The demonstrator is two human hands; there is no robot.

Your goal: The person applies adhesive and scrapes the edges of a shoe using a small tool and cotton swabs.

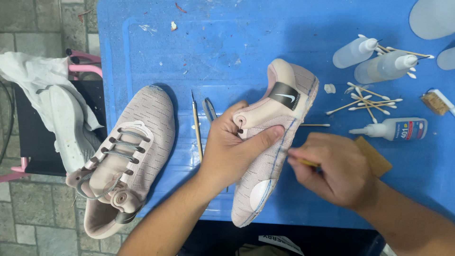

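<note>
My left hand (232,147) grips a pale pink knit shoe upper (277,142) that lies on its side on the blue table (213,52), thumb pressed across its side. A blue line runs along the upper's lower edge. My right hand (332,168) holds a thin yellowish stick (303,161) whose tip touches that edge. A second matching pink shoe (130,151) with grey laces lies to the left, hanging over the table's corner.
A thin metal tool (196,125) and tweezers (209,110) lie left of my hand. Squeeze bottles (369,59), a glue bottle (393,129), cotton swabs (369,100), a small brush (436,102) and a brown block (374,156) sit at right. A white sole (66,128) and cloth rest on a stool.
</note>
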